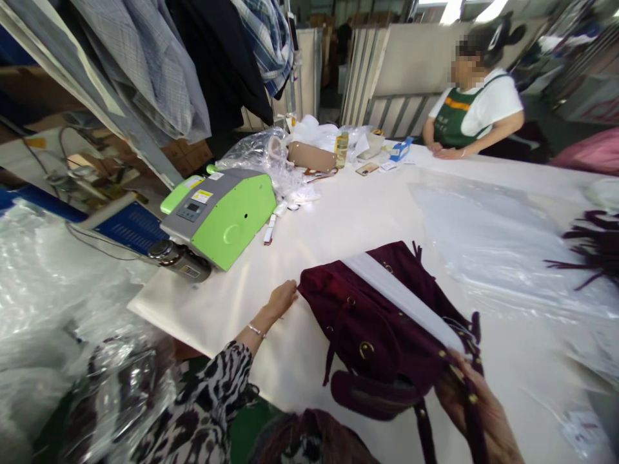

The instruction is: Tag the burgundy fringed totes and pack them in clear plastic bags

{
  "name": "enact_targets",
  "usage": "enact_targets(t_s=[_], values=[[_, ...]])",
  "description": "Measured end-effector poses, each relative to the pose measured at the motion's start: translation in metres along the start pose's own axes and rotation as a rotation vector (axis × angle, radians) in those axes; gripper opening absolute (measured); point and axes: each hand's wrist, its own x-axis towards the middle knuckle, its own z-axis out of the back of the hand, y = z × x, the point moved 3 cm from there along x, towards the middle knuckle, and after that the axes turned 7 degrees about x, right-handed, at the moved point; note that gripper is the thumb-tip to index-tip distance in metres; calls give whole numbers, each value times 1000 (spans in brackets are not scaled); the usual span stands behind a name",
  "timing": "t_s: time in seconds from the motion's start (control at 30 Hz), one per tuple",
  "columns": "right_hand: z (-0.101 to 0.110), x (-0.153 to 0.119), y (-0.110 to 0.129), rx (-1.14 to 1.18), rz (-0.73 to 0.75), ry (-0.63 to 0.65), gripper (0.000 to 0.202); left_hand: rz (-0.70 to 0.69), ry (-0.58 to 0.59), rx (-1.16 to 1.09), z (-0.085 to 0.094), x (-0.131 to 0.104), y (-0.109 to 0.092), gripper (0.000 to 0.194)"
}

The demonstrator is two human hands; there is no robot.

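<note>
Bag [360, 316] over the table [338, 219]: my left hand [282, 299] pinches 1 end, my right hand [489, 412] grips the other; I should pull both evenly so the sides lie uncreased.

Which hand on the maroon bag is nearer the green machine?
The left hand, with a bracelet at its wrist, at the corner of the maroon bag nearest the green machine; the right hand is at the opposite end.
</note>
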Motion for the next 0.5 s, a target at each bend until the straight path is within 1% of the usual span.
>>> enact_targets(t_s=[0.03,0.1,0.17,0.2,0.27,0.3,0.37,0.43,0.5], values=[[0,-3,-17,-62,-47,27,42,29,1,14,0,-6,1,13],[2,-8,-60,-234,-159,118,35,92,-4,58,1,-21,2,9],[8,-8,-105,-423,-254,213,33,143,-30,99,5,-36,0,12],[13,-4,-124,-499,-256,221,33,163,-50,120,6,-43,-1,14],[22,9,-152,-623,-200,233,33,212,-78,154,6,-54,-3,18],[25,16,-161,-666,-169,233,33,253,-76,160,4,-57,-4,17],[28,28,-167,-724,-120,224,31,326,-47,155,-1,-62,-5,16],[25,30,-164,-772,-96,193,26,352,-20,176,-5,-66,-7,21],[16,24,-152,-845,-86,161,21,323,-44,245,-1,-72,-11,24]])
